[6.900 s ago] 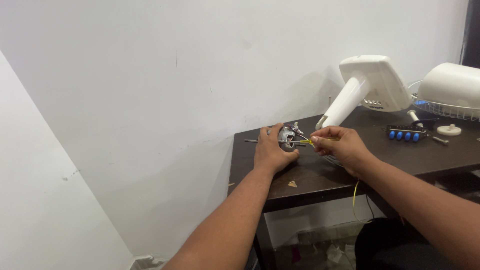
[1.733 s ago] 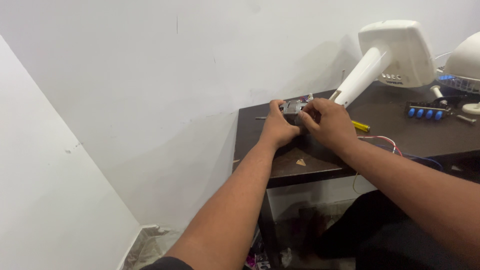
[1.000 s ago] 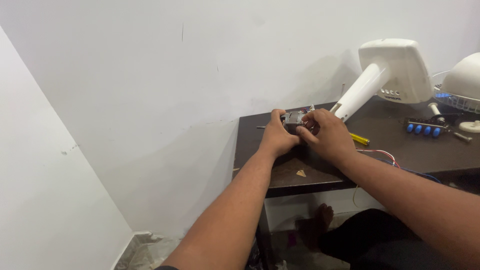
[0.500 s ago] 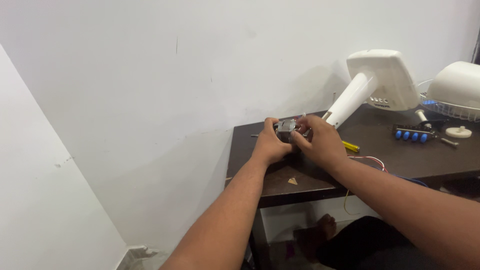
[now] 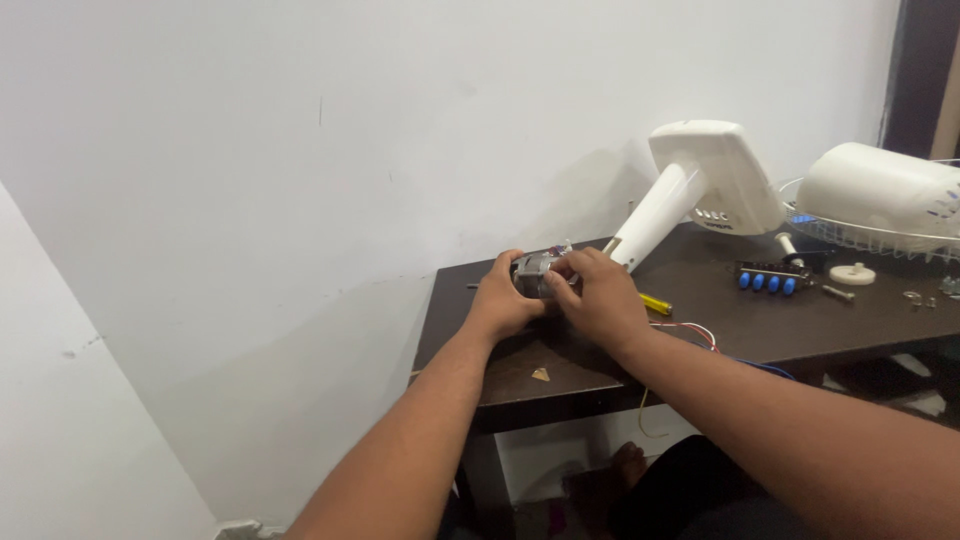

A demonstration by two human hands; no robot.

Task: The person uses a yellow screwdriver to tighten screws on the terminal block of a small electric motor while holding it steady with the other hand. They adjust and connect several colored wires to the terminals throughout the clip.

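A small grey metal motor sits at the back left of the dark brown table. My left hand grips its left side. My right hand covers its right side, fingers curled over the top. Thin red, white and yellow wires trail from under my right hand across the tabletop and over the front edge. Most of the motor is hidden by both hands.
A white fan stand and base lies tilted behind my hands. A white fan housing rests on a wire guard at right. A blue push-button switch strip, a white gear, a yellow tool and small screws lie on the table.
Earlier my right hand pinched yellow wires beside the motor; now both hands close around the motor. The view shifted slightly; the hands stay in place.
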